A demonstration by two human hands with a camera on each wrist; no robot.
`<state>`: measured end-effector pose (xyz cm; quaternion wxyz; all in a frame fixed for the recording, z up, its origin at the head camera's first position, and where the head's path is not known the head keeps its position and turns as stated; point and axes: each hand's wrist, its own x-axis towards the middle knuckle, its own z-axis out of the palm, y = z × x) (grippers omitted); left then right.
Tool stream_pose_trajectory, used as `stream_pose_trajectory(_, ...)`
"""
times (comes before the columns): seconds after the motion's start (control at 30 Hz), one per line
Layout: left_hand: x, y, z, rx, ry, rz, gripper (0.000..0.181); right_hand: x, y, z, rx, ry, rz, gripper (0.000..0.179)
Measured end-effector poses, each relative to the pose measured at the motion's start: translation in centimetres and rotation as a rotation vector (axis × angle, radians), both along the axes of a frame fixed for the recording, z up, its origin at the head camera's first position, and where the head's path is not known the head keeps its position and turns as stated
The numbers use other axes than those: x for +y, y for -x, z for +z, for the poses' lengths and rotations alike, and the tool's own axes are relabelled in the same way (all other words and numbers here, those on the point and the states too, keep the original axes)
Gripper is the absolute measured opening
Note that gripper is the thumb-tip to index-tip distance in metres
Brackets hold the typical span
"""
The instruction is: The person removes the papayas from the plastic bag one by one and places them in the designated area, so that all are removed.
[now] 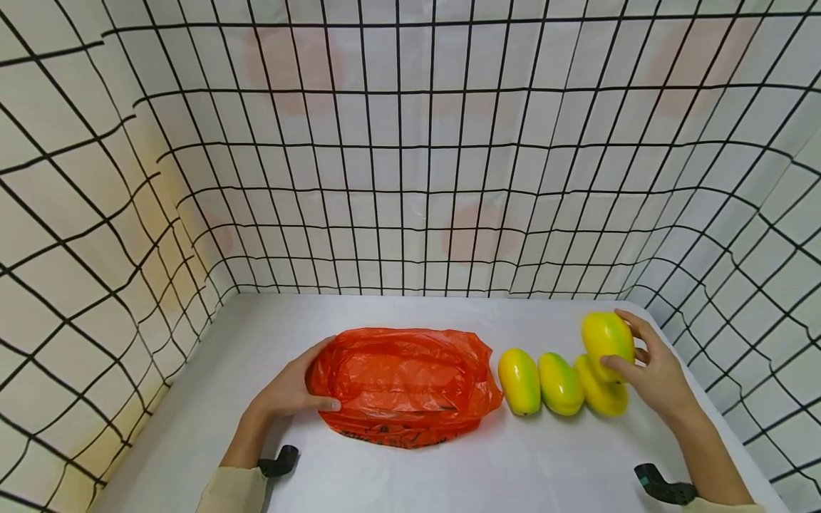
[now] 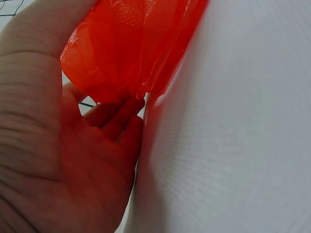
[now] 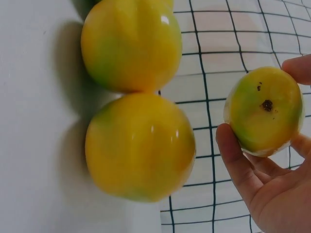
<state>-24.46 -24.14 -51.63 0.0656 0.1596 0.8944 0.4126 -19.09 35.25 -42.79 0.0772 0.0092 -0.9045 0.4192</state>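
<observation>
A red plastic bag (image 1: 400,385) lies spread on the white table, its mouth facing up. My left hand (image 1: 288,385) holds the bag's left end, thumb on the near edge and fingers round the far side. In the left wrist view, the fingers (image 2: 116,116) lie under and behind the red film. My right hand (image 1: 663,377) grips a yellow-green mango (image 1: 603,338) between thumb and fingers, raised over the rightmost mango (image 1: 606,399) of a row. Two more mangoes, a middle one (image 1: 561,385) and a left one (image 1: 519,381), lie between it and the bag.
A white cloth wall with a black grid (image 1: 417,164) encloses the back and both sides of the white table (image 1: 500,463). The leftmost mango lies close against the bag's right edge.
</observation>
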Motion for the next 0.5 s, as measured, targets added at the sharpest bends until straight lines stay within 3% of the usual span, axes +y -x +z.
stream_pose_trajectory(0.37,0.1,0.0,0.3,0.013,0.021,0.007,0.115,1.4,0.0,-1.0,-0.026,-0.005,-0.039,0.077)
stream_pose_trajectory(0.5,0.1,0.0,0.1,-0.002,0.012,0.015,0.116,2.2,-0.1,-1.4,-0.074,0.008,-0.047,0.077)
